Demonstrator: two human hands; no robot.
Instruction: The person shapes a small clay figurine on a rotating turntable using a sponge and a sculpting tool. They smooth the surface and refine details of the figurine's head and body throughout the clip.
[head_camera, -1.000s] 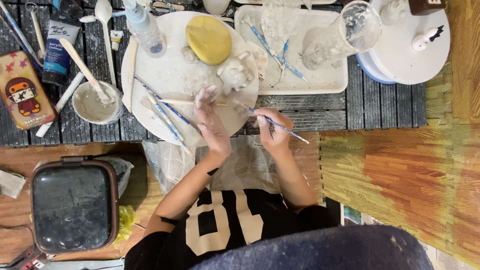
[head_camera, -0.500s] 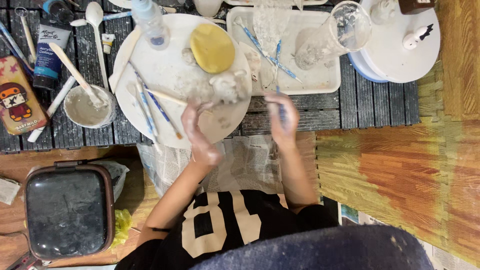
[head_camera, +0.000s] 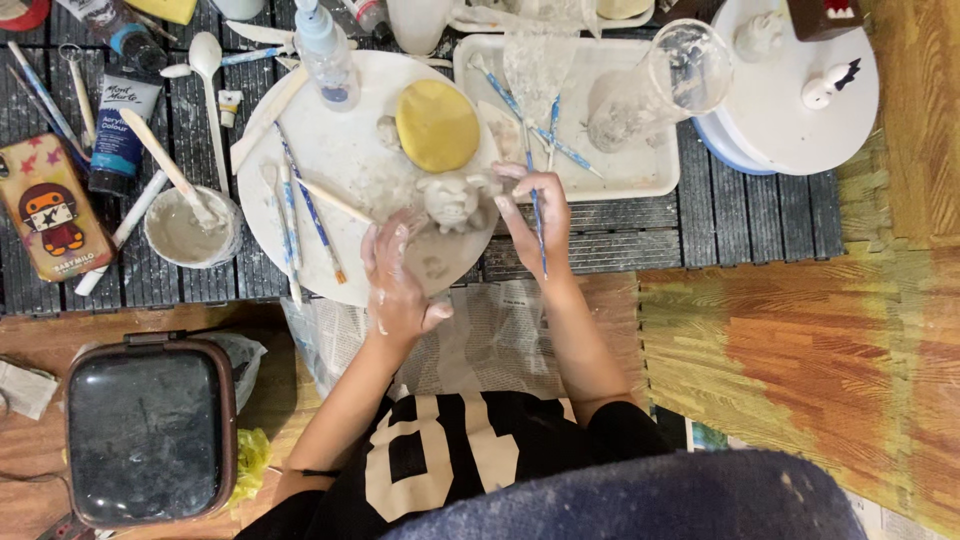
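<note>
A small grey clay animal figure (head_camera: 450, 200) stands on a round white board (head_camera: 330, 150). My left hand (head_camera: 395, 275), smeared with clay, lies on the board's near edge just below the figure, with its fingers spread. My right hand (head_camera: 530, 215) holds a thin blue modelling tool (head_camera: 540, 245) along its fingers. Its fingertips touch the figure's right side. A yellow oval sponge (head_camera: 437, 125) lies on the board behind the figure. Several brushes and tools (head_camera: 300, 205) lie on the board's left part.
A small bowl of grey slip with a wooden stick (head_camera: 185, 230) sits to the left, beside a paint tube (head_camera: 122, 120) and a colourful phone case (head_camera: 55, 215). Behind are a squeeze bottle (head_camera: 322, 50), a white tray (head_camera: 640, 165), a glass cup (head_camera: 690, 70) and a white turntable (head_camera: 790, 100). A dark case (head_camera: 150, 430) lies at lower left.
My right hand has brought the tool up against the clay figure. My left hand has drawn back from the figure to the board's near edge.
</note>
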